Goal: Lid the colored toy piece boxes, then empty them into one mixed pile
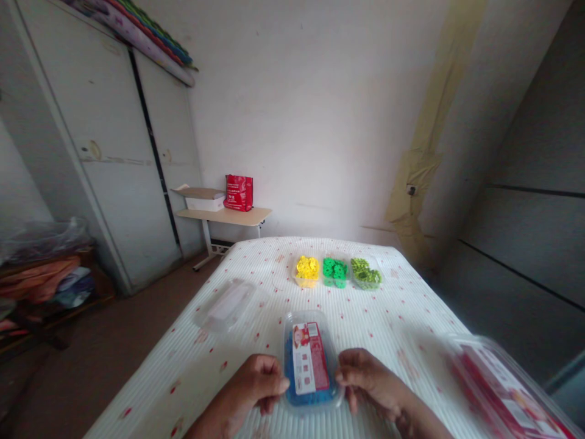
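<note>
Head camera: between left hand (256,383) and right hand (369,379), a labelled clear plastic box of blue pieces (311,361) is gripped by its long sides, long axis pointing away over the tablecloth (388,341).

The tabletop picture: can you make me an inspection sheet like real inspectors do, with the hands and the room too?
Surface: white ribbed tablecloth with red spots covering the table.
Job's things: clear rectangular plastic box with blue contents, labelled on top; behind it, in a row, clear plastic tubs of yellow, green and light-green pieces.
Clutter: clear plastic lid or tray at left, blurred; clear labelled box with red contents at right.
Grippers: bare left hand and bare right hand, each at one side edge of the blue box.
Cables: nothing seen.
Surroundings: red shiny bag on a wooden-topped side table; grey cupboard.
</note>
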A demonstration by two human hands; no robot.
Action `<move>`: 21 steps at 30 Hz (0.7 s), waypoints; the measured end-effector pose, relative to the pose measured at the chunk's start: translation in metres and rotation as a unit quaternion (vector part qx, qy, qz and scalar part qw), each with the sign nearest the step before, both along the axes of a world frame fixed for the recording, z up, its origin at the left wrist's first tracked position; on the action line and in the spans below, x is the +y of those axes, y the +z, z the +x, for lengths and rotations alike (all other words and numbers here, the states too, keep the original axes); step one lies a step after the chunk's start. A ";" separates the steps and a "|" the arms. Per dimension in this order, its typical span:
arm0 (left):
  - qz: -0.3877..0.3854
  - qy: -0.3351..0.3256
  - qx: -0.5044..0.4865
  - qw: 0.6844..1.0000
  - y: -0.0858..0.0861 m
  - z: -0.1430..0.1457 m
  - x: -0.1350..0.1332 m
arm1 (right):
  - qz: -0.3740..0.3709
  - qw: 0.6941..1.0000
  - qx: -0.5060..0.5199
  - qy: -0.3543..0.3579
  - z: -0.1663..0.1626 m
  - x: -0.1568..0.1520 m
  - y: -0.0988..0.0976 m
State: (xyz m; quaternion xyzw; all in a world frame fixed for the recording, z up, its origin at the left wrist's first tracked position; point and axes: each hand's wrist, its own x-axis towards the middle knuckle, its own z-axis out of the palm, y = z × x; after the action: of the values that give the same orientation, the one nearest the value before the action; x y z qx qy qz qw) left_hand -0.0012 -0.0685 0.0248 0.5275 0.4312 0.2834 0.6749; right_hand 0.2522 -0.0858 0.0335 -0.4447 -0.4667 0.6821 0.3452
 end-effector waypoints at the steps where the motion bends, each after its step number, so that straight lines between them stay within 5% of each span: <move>1: 0.006 0.004 -0.001 1.000 0.000 0.000 0.000 | 0.002 1.000 0.001 -0.003 -0.001 0.000 0.000; 13: 0.020 0.004 -0.010 1.000 -0.002 0.004 -0.001 | 0.022 0.990 -0.108 -0.085 -0.011 -0.003 0.013; 21: 0.073 0.070 0.000 0.995 -0.011 0.014 0.000 | 0.057 0.969 -0.217 -0.101 -0.003 0.003 0.028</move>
State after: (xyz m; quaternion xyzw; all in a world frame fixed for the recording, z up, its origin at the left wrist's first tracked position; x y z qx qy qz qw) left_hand 0.0129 -0.0680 0.0141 0.5438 0.4453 0.3604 0.6133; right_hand 0.2493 -0.0827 0.0610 -0.6069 -0.5213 0.5026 0.3277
